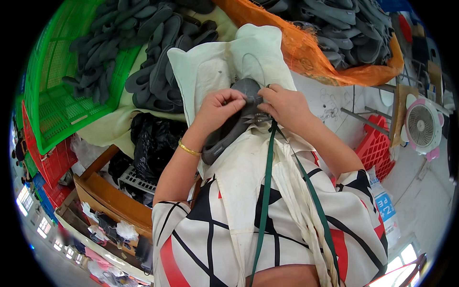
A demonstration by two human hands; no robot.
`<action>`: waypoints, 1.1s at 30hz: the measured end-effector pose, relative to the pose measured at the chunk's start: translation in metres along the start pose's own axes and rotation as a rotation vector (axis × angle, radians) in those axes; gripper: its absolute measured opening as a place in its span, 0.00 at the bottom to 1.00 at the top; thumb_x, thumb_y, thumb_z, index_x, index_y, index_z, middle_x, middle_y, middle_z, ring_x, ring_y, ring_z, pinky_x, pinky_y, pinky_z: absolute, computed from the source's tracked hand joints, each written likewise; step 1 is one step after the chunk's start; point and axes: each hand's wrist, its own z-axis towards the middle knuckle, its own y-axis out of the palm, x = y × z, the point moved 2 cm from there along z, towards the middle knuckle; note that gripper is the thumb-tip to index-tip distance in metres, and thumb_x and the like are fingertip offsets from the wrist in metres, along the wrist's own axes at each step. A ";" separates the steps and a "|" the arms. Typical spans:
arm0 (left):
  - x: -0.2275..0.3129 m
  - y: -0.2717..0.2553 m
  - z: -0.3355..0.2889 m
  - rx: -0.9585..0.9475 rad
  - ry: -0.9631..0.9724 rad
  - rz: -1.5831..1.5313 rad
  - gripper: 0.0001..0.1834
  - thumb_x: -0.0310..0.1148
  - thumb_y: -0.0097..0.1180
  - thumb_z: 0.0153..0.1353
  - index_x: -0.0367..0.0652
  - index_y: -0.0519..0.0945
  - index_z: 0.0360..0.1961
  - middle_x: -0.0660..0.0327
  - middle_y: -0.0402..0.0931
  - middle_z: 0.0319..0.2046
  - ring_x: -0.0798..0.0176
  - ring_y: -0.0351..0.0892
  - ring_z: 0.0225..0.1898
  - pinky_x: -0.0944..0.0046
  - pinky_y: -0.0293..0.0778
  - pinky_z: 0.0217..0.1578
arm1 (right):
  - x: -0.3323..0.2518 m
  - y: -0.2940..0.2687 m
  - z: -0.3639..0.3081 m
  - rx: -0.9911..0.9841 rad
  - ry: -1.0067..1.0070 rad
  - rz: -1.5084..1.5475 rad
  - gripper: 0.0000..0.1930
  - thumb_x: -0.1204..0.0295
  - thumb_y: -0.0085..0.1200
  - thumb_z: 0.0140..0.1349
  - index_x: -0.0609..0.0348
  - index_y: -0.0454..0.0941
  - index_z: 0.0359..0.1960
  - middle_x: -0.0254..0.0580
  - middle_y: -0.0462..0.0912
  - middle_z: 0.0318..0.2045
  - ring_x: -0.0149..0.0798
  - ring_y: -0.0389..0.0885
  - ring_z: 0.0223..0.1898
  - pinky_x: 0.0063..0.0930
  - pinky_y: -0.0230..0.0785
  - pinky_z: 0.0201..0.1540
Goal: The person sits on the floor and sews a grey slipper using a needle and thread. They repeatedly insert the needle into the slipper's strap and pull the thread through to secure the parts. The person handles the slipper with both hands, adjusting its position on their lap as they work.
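My left hand [221, 107] grips a grey shoe sole [228, 135] that lies along my lap over a cream cloth [217, 62]. A gold bracelet sits on that wrist. My right hand [283, 104] holds a small pair of metal scissors [256, 116] at the sole's upper edge, right beside my left fingers. A green cord [266, 191] runs from the scissors down across my patterned top. The blades are mostly hidden between my hands.
A heap of grey soles [153, 71] lies left of the cloth, with more in a green plastic crate [57, 110]. An orange mesh sack [330, 62] of soles sits at upper right. A black bag [153, 143], red crates [377, 148] and a small fan [423, 126] surround me.
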 end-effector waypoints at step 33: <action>0.038 -0.024 -0.044 0.089 0.275 0.659 0.12 0.20 0.57 0.58 0.35 0.78 0.44 0.61 0.73 0.32 0.64 0.73 0.34 0.69 0.69 0.41 | 0.028 0.014 0.047 0.108 0.161 0.876 0.18 0.57 0.53 0.71 0.63 0.80 0.44 0.36 0.80 0.35 0.31 0.76 0.36 0.27 0.71 0.43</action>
